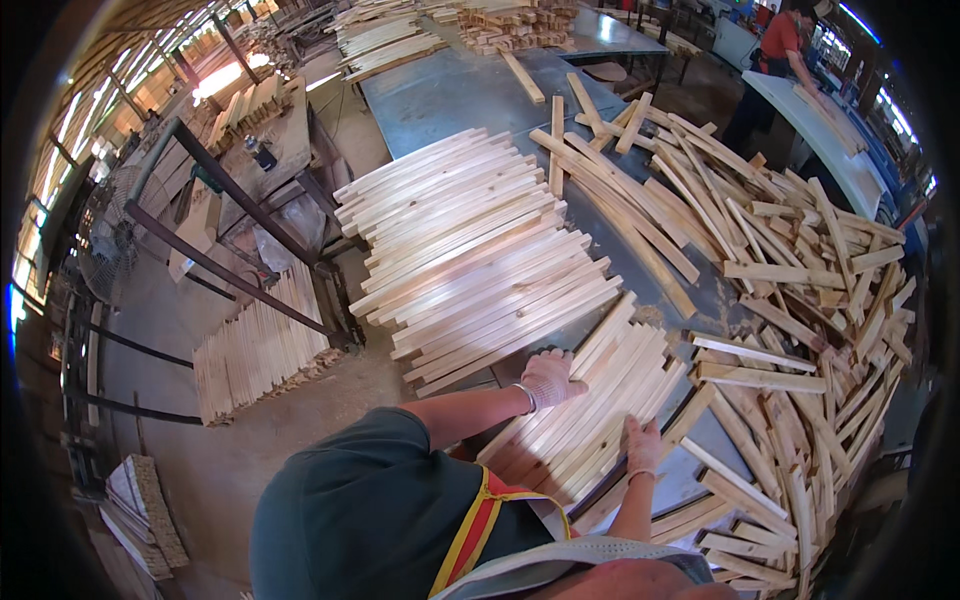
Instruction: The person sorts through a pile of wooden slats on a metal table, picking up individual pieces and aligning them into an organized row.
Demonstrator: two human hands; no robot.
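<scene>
A row of planed wooden strips lies side by side in front of me, running away at a slant. My left hand, in a knit work glove with dark fingertips, grips the row's left edge, its thumb over the top. On the opposite edge, my gloved right hand holds the strips from the right, with part of its fingers hidden. Between them the two hands clasp the row. Just beyond the left hand, a wider layer of pale strips rests on the metal-topped table, its ends uneven.
To the right, a jumbled heap of loose wood strips covers the table. Stacked strips stand at the far end. On the left are a metal frame, a bundle of strips and a fan. A person works at a white-topped table.
</scene>
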